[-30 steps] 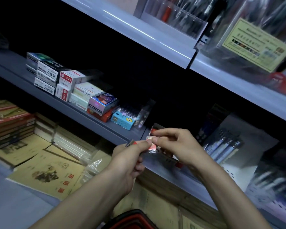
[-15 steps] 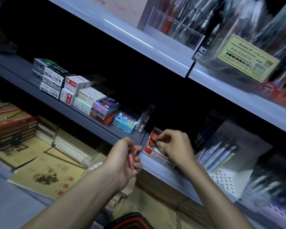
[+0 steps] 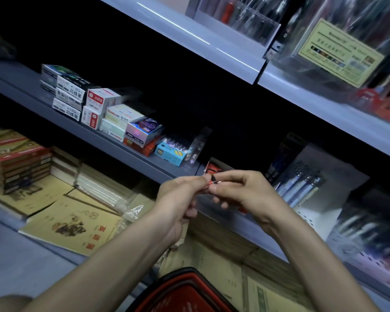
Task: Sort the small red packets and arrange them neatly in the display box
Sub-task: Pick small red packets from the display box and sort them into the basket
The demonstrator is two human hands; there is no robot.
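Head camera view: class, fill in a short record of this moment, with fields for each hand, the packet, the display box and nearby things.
left hand: pinches the small red packet
right hand: pinches the same packet
small red packet: held between both hands, in front of the display box
display box: red, on the grey shelf, partly hidden by the hands
nearby: light blue box on the shelf; red basket below

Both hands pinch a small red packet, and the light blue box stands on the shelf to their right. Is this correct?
The left hand and right hand do pinch a small red packet, but the head view shows the light blue box on the shelf to their left, not right.
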